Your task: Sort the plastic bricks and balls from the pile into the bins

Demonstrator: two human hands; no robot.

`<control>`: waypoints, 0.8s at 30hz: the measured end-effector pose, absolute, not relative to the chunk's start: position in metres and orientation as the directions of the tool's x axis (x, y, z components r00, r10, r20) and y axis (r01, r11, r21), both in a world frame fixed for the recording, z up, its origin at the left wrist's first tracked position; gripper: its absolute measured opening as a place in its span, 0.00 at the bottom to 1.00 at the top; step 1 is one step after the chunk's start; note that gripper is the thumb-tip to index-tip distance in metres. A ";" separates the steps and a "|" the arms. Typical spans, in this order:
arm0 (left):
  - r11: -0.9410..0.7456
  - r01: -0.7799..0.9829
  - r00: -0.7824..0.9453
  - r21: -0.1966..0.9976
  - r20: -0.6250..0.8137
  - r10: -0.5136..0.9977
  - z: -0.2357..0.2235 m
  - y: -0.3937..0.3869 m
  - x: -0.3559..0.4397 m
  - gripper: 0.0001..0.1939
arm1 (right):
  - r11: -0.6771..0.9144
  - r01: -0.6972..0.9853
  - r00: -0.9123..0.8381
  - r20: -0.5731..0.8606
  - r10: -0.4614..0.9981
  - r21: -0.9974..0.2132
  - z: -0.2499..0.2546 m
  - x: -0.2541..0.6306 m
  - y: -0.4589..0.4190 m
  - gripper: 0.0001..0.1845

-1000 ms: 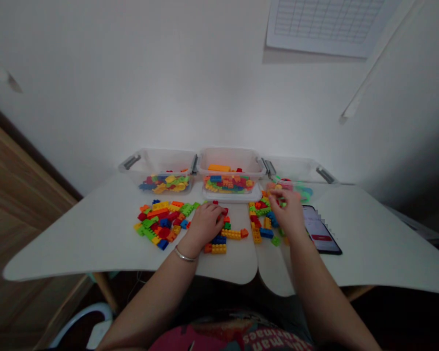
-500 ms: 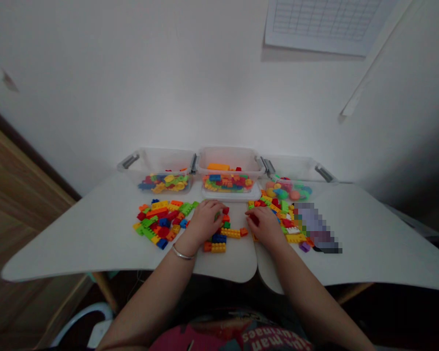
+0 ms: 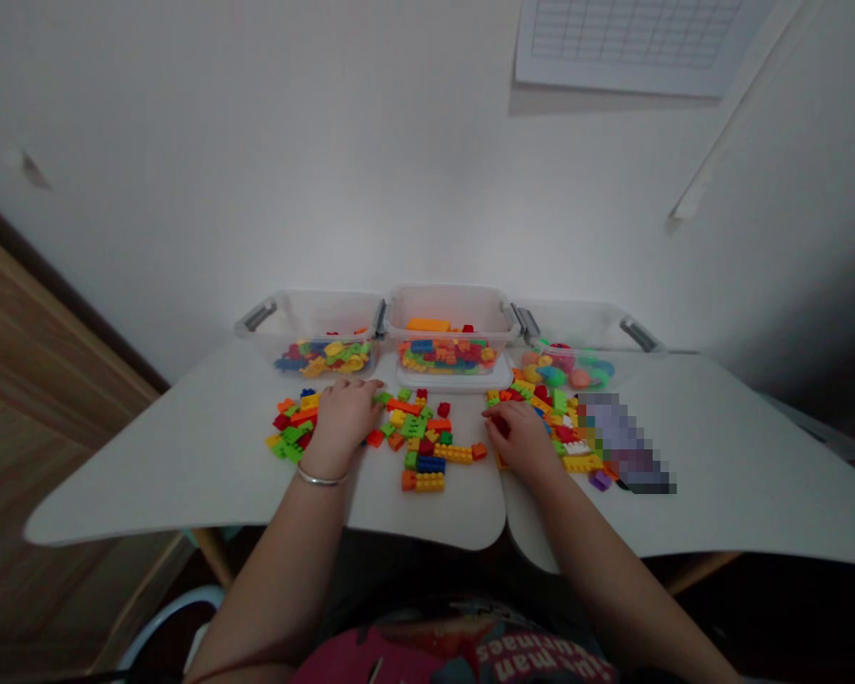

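My left hand (image 3: 343,423) is over the left pile of toy building bricks (image 3: 289,442), covering part of it. Its fingers stretch forward and right, apart, and I make out nothing held in them. At the left edge of the right brick pile (image 3: 541,404) rests my right hand (image 3: 522,439), loosely curled, a gap between thumb and fingertips. Bricks under its palm are hidden. Between both hands lies a middle group of bricks (image 3: 414,426), with a yellow brick (image 3: 454,454) and a blue brick (image 3: 431,465) near its front.
Three clear plastic boxes stand along the wall: a left box (image 3: 328,313) and middle box (image 3: 452,309) with bricks, and a right box (image 3: 584,328) with colourful rounded toys. A pixelated phone (image 3: 631,442) lies right of the bricks on the white table (image 3: 741,475).
My left hand has moved left from the middle bricks to the left pile, uncovering the middle group. My right hand came down and left from the far side of the right pile, then stayed.
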State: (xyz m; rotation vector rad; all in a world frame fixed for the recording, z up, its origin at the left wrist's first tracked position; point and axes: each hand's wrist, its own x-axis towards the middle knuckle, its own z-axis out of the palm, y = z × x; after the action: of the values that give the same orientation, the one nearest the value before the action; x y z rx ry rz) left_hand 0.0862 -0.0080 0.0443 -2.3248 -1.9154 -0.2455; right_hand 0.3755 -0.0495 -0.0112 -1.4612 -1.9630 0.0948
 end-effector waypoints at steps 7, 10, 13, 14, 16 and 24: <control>-0.237 0.971 0.239 -0.032 0.200 0.950 0.037 -0.006 0.089 0.21 | 0.372 0.817 -0.148 0.464 0.873 -0.440 -0.011 0.376 -0.049 0.09; -0.264 0.963 0.268 -0.049 0.209 0.940 0.034 -0.004 0.090 0.21 | 0.373 0.816 -0.149 0.463 0.874 -0.442 -0.012 0.376 -0.049 0.09; -0.277 0.960 0.279 -0.038 0.202 0.939 0.034 -0.004 0.091 0.19 | 0.365 0.820 -0.148 0.453 0.879 -0.440 -0.011 0.375 -0.049 0.09; -0.281 0.959 0.281 -0.031 0.195 0.940 0.034 -0.005 0.091 0.19 | 0.360 0.822 -0.146 0.450 0.881 -0.440 -0.011 0.375 -0.049 0.09; -0.286 0.958 0.285 -0.023 0.191 0.939 0.037 -0.005 0.092 0.17 | 0.358 0.822 -0.144 0.447 0.883 -0.444 -0.010 0.375 -0.050 0.09; -0.315 0.939 0.278 0.140 0.234 0.932 0.054 -0.013 0.097 0.14 | 0.358 0.820 -0.142 0.448 0.883 -0.446 -0.009 0.375 -0.051 0.08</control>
State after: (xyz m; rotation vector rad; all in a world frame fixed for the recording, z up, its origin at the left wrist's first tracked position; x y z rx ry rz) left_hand 0.0972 -0.0134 0.0539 -2.4908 -1.8235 -0.4266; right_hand 0.3749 -0.0507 -0.0095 -1.4751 -1.9704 0.1235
